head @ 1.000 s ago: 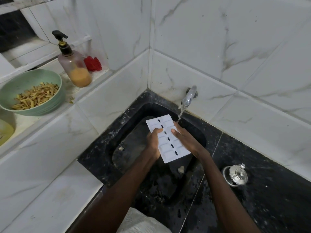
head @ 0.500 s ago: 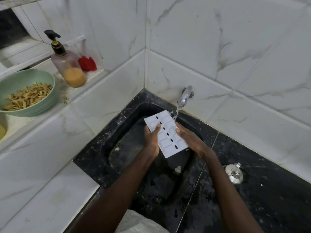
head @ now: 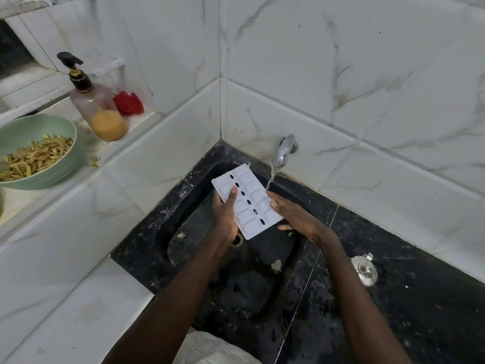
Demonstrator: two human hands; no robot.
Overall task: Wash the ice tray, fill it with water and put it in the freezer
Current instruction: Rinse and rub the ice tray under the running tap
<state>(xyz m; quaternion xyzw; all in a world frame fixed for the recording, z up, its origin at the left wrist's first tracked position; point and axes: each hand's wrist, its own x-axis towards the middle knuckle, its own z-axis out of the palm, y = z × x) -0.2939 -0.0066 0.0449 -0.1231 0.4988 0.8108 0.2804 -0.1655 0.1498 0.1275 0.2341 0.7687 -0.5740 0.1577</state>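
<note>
A white ice tray (head: 249, 198), bottom side up with a row of dark oval holes, is held tilted over the black sink (head: 189, 195). My left hand (head: 225, 214) grips its left edge, thumb lying across the tray's face. My right hand (head: 291, 214) holds the right edge, thumb on top and fingers underneath. A chrome tap (head: 283, 151) on the wall runs a thin stream of water that lands at the tray's right edge by my right thumb.
A soap pump bottle (head: 97, 109) and a red scrubber (head: 128, 103) stand on the tiled ledge at left, beside a green bowl (head: 70, 164) of fried strips. A small steel lidded pot (head: 364, 269) sits on the black counter at right.
The tray has shifted slightly left and tilted more upright, so the stream now falls at its right edge instead of on its upper end. Both hands keep their hold.
</note>
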